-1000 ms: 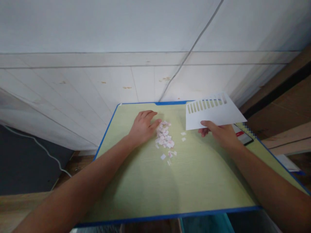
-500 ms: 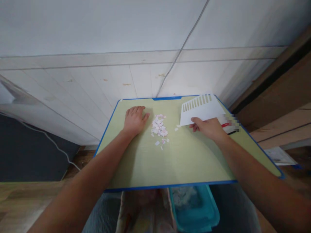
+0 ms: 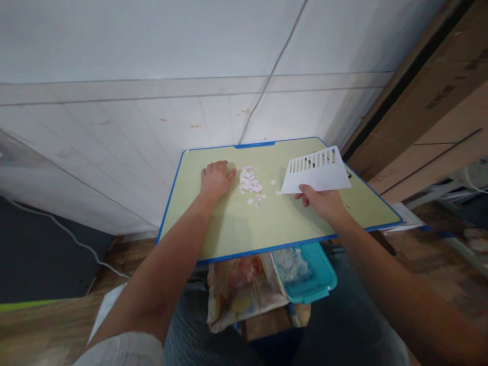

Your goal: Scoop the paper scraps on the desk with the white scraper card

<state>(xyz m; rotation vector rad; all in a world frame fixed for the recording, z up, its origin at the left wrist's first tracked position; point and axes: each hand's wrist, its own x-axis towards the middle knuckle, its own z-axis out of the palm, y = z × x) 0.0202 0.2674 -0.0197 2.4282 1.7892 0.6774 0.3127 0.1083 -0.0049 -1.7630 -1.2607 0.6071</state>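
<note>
Wall [image 3: 114, 46]: cool, subdued light; soft shadow bands at right, near the cartons [image 3: 430, 101].
Bench [image 3: 263, 223]: moderately bright; diffuse shadow beside the left forearm [image 3: 179, 254].
Paper scraps [image 3: 249, 181]: pale; fine detail soft.
Floor [image 3: 49, 325]: dim, slightly blurred.
Frame edges: wide-angle stretching; cartons lean outward.
Light direction: indeterminate.

Head camera — looking forward, down.

The white card [image 3: 316, 181] with slots hides most of a dark thing [image 3: 349, 175] behind it, so I can't tell what it is. The paper bits [image 3: 249, 182] are too small to read. The surface [image 3: 229, 231] covers the back of the blue tub [image 3: 310, 295]. The gray cord [image 3: 280, 57] runs off the top. Marks on the brown box [image 3: 442, 99] are blurry.
</note>
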